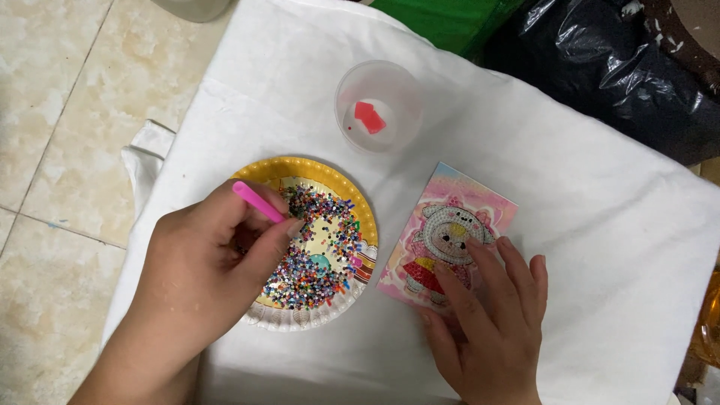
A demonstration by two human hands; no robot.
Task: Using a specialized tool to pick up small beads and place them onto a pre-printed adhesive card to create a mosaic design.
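Note:
My left hand (202,270) holds a pink pen-like stick (257,201) over a yellow paper plate (330,174) full of small multicoloured beads (319,251). My right hand (491,315) rests flat with its fingertips on a pink picture card (442,225) showing a cartoon bear partly covered in beads. The card lies on a white cloth (585,187) just right of the plate. The stick's tip is hidden behind my fingers.
A clear plastic cup (379,105) with a red piece inside stands behind the plate. A black plastic bag (615,67) and a green sheet (442,19) lie at the back right. Tiled floor (60,112) is to the left.

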